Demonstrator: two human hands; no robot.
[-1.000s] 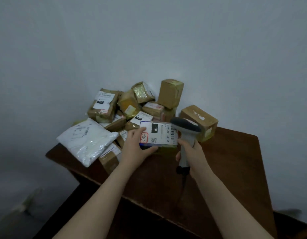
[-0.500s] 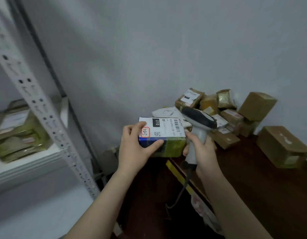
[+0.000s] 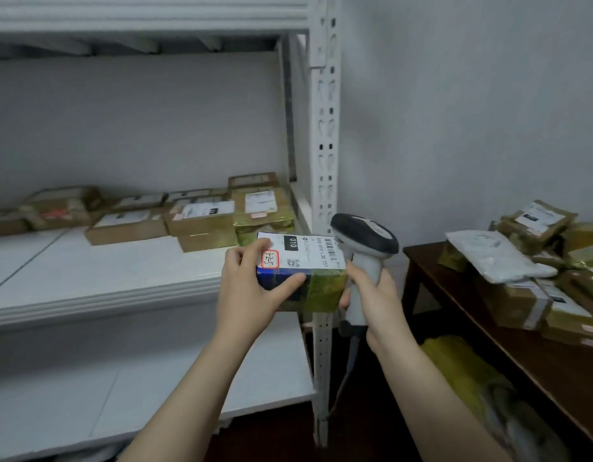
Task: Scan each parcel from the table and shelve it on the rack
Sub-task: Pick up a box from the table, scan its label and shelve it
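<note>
- Broadly, the white metal rack (image 3: 325, 128) with perforated posts fills the left side. Its middle shelf (image 3: 105, 278) and lower shelf (image 3: 155, 395) are plain white boards.
- Right of the rack's front right post stands the dark brown wooden table (image 3: 555, 368), with its left corner near that post.
- A heap of brown cardboard parcels bound in yellowish tape (image 3: 535, 298) crowds the table's far side against the grey wall.
- A row of brown labelled boxes (image 3: 201, 221) sits along the back edge of the middle shelf, thickest toward its back right corner.
- A white plastic mailer bag (image 3: 491, 258) lies on the heap toward the table's far left corner.
- A yellow-green wrapped bundle (image 3: 461, 371) lies low, below the table's near edge.
- The small box parcel with a white barcode label, blue side and yellow-green tape (image 3: 300, 258) is held label up, just in front of the middle shelf's front right corner.
- The white handheld barcode scanner with a dark grey head (image 3: 365, 238) stands upright just beside the parcel's right end. A dark cable (image 3: 350, 361) hangs from its handle.
- The left hand (image 3: 248, 295) has its grip pinching the parcel's left end, thumb across the blue side and fingers over the label.
- The right hand (image 3: 378, 295) has its grip wrapped round the scanner's handle, knuckles just beside the parcel's taped end.
</note>
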